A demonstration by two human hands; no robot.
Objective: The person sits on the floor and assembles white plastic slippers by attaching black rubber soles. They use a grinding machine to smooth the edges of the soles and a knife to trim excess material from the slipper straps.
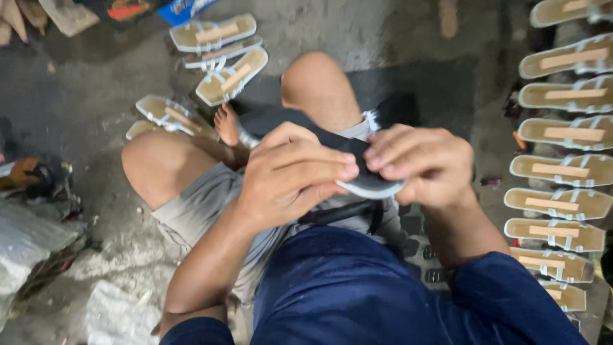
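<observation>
Both hands (357,169) on black sandal (373,186)

Both hands on a black sandal sole

I see my left hand (290,176) and right hand (421,163) pinching the black sandal sole (370,185) above my lap.

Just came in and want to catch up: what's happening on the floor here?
A person sits on the floor with both hands on a sandal held over the lap. The left hand and right hand pinch its dark strap where it meets the pale sole. A row of tan sandals lies to the right, and a few more sandals lie past the knees.
</observation>
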